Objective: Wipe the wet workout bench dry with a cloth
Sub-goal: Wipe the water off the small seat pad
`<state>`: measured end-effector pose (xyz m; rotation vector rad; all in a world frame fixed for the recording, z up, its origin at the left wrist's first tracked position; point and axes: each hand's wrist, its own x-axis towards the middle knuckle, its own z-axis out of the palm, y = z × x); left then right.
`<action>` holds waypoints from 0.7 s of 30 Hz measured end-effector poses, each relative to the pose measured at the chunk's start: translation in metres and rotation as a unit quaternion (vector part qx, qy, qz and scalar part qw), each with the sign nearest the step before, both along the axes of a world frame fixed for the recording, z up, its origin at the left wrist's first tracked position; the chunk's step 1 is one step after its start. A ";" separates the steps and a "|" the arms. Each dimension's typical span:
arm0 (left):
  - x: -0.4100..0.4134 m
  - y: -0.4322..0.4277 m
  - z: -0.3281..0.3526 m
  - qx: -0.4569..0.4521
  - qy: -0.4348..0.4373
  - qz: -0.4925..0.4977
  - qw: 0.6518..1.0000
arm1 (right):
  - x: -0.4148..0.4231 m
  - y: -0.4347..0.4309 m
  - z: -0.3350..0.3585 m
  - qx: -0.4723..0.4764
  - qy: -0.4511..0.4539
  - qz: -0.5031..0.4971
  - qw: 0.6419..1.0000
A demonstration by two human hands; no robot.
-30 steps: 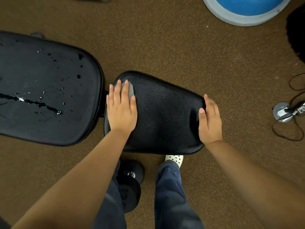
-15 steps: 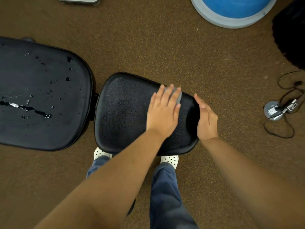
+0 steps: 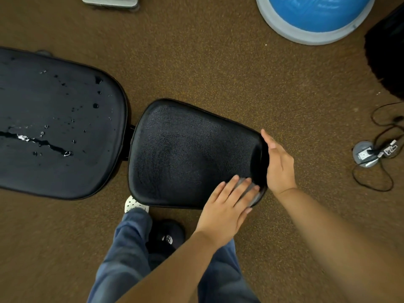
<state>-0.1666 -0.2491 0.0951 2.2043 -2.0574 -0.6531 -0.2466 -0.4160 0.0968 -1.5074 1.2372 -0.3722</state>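
Both hands: left flat on cloth, right bracing seat pad.

The seat pad of the bench is set right of the back pad. The left hand is laid on a cloth at the seat's near right corner, the right hand against its right edge. A balance ball is placed far right on the floor.

— How does the left hand lie?
— Flat, palm down, fingers together and stretched toward the upper right, forearm crossing the body.
— And the right hand?
— On edge, fingers straight, thumb tucked, just beyond the left fingertips.
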 end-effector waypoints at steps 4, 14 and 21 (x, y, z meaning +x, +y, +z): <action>0.026 0.032 0.004 0.010 -0.017 0.080 0.997 | -0.001 0.004 -0.006 -0.029 0.015 0.002 0.999; 0.118 0.053 0.005 -0.023 -0.024 0.320 0.947 | 0.007 0.015 -0.013 -0.095 0.044 -0.011 0.994; 0.168 0.001 0.002 -0.050 -0.025 0.358 0.932 | 0.009 0.015 -0.016 -0.115 0.042 -0.015 0.992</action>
